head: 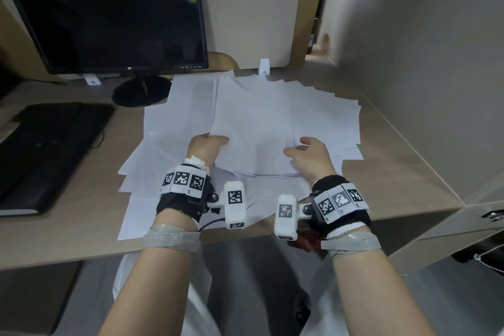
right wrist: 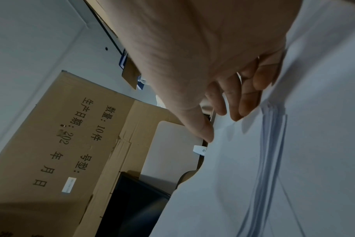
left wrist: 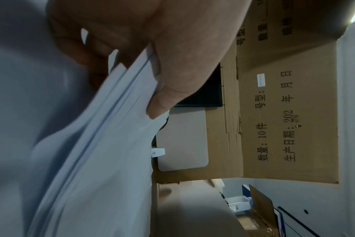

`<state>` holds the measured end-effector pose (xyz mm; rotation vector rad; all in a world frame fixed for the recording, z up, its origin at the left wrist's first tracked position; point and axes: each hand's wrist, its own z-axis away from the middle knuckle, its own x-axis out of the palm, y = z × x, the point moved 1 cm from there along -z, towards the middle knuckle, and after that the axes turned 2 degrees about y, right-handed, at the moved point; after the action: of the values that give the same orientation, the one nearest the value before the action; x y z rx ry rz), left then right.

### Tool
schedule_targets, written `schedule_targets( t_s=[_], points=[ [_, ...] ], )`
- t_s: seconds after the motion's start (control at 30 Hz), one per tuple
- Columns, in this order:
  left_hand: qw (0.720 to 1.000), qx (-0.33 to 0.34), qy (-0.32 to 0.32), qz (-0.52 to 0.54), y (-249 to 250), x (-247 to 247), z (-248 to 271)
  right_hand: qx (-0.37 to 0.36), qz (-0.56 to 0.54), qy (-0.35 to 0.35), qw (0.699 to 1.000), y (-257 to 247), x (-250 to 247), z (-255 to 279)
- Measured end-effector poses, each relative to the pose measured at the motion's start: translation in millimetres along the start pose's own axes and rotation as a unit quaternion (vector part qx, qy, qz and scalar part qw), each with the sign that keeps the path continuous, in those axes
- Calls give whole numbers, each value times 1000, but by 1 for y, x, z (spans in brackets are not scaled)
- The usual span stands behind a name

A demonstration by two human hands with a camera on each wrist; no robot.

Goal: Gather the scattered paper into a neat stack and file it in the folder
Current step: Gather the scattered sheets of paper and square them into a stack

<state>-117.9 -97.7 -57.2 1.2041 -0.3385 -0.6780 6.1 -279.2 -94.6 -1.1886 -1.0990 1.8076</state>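
Left hand (head: pixel 203 146) pinching a bundle of sheets (head: pixel 253 128), thumb on top, lifted off the scattered paper (head: pixel 327 117) covering the table (head: pixel 403 172). Right hand (head: pixel 308 157) loosely spread, fingertips (right wrist: pixel 236 117) brushing that bundle.

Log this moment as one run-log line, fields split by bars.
stage: gathering | left hand: pinching sheaf | right hand: open, on sheaf | loose sheets: spread on desk | folder: untouched
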Motion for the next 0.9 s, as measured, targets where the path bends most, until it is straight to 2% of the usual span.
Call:
schedule_targets(
  t_s=[0.47,0.7,0.9],
  points=[
    [1000,-7,-21,-22,0,8,5,2,-21,-4,1000,2,0,3],
    [999,11,22,-24,-14,-6,1,9,-54,-6,999,-3,-5,13],
    [995,35,94,23,-21,-43,7,-3,-35,-11,999,-11,3,27]
  ],
)
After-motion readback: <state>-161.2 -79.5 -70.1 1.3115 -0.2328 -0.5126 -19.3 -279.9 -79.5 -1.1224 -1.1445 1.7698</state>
